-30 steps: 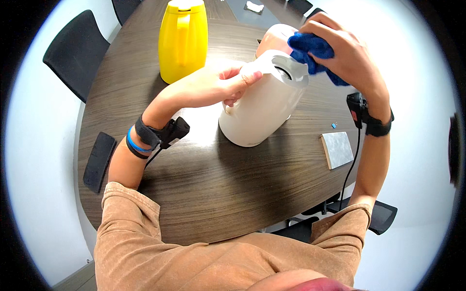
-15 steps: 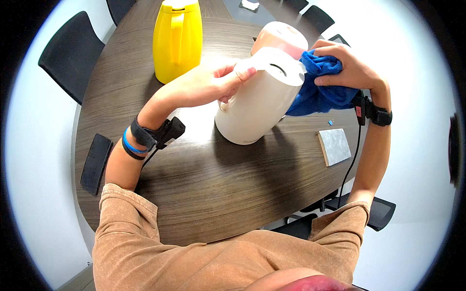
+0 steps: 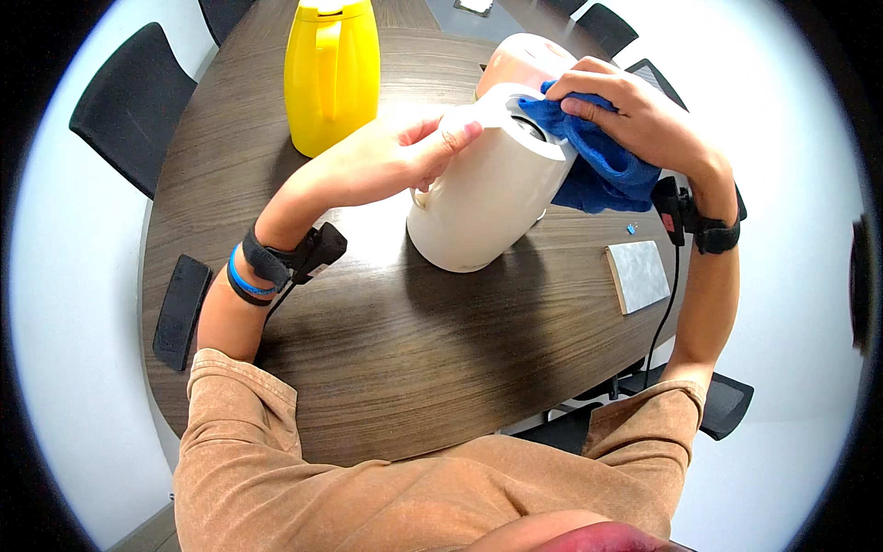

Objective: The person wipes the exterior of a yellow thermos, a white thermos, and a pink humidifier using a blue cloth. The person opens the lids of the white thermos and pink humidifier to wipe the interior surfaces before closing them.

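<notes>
The half-curled left hand (image 3: 430, 152) holds a white jug (image 3: 483, 207); the right hand (image 3: 635, 115) pinches a blue cloth (image 3: 609, 179) at its top. Wiping appears underway, completeness unclear.

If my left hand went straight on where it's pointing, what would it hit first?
Your left hand would meet the white jug, which it touches. Beyond that, perhaps the blue cloth; depth is unclear.
</notes>
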Tool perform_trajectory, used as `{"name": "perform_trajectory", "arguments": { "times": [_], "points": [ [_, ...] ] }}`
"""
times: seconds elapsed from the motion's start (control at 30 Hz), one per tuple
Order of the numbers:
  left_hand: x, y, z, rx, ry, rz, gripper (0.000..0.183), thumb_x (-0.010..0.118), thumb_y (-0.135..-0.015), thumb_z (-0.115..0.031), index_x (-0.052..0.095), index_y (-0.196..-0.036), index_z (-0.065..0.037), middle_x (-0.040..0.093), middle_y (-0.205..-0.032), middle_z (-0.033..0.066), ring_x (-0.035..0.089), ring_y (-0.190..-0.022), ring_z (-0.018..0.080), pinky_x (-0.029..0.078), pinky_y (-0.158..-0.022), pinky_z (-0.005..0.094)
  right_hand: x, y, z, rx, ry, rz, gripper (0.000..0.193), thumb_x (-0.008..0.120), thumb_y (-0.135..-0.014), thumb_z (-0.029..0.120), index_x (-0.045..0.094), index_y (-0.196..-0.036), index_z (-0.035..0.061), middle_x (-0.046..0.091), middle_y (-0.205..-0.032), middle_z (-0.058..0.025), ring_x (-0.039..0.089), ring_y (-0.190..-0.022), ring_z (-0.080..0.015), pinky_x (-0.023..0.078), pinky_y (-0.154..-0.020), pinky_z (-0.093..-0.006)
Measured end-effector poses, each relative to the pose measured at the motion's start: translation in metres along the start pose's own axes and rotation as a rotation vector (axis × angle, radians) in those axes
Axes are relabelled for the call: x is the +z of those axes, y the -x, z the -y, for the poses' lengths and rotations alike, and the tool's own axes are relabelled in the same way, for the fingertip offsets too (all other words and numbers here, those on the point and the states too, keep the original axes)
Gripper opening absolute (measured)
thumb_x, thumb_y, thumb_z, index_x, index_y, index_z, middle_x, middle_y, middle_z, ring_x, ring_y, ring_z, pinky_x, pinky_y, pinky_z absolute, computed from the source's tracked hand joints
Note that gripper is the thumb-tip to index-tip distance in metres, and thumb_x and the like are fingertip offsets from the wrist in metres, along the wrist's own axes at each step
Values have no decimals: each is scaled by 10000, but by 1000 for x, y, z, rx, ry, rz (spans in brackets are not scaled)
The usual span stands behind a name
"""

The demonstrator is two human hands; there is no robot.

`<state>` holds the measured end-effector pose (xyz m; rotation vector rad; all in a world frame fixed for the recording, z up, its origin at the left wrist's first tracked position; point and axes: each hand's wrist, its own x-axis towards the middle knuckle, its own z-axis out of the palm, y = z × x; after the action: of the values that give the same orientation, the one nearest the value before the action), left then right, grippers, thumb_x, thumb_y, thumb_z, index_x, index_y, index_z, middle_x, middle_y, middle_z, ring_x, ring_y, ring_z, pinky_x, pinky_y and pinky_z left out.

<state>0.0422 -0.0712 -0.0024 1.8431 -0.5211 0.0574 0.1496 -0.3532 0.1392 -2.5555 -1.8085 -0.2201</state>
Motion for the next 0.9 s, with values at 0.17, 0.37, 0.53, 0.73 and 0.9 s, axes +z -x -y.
{"name": "perform_trajectory", "arguments": {
  "times": [0.17, 0.37, 0.53, 0.73, 0.9],
  "points": [
    [0, 0, -1, 2, -47, -44, 528, 483, -1150, -536, 518, -837, -113, 483, -702, -39, 483, -644, 85, 431, -607, 263, -16, -9, 0, -57, 115, 10, 272, 642, -1080, 325, 745, -1256, 145, 674, -1173, -117, 684, -1129, -296, 559, -1029, -379],
    [1, 0, 3, 29, -53, -62, 527, 490, -1147, -539, 519, -838, -113, 479, -712, -37, 473, -652, 87, 429, -608, 267, -3, -34, 32, -112, 67, -42, 331, 763, -993, 371, 747, -1211, 123, 712, -1254, -102, 728, -1076, -318, 623, -941, -400],
    [2, -1, 5, 22, -59, -54, 532, 484, -1147, -547, 528, -849, -108, 474, -720, -36, 472, -658, 88, 430, -610, 267, 2, -26, 4, 35, -102, 101, 559, 772, -969, 523, 691, -1376, 149, 562, -1506, -107, 673, -1241, -365, 641, -971, -442],
    [2, -6, 15, -2, -117, -99, 545, 490, -1139, -564, 529, -852, -103, 469, -720, -33, 480, -671, 95, 444, -626, 273, -9, -18, 11, 20, 35, 190, 865, 979, -713, 531, 660, -1444, 195, 554, -1486, -135, 663, -1251, -406, 645, -974, -451],
    [0, -3, 8, 26, -98, -77, 547, 493, -1138, -563, 530, -848, -102, 486, -719, -23, 498, -671, 102, 454, -631, 277, -27, -45, 23, 36, 112, 383, 781, 1000, -700, 377, 708, -1397, 179, 635, -1359, -141, 693, -1186, -336, 616, -1004, -389]
  ]
}}
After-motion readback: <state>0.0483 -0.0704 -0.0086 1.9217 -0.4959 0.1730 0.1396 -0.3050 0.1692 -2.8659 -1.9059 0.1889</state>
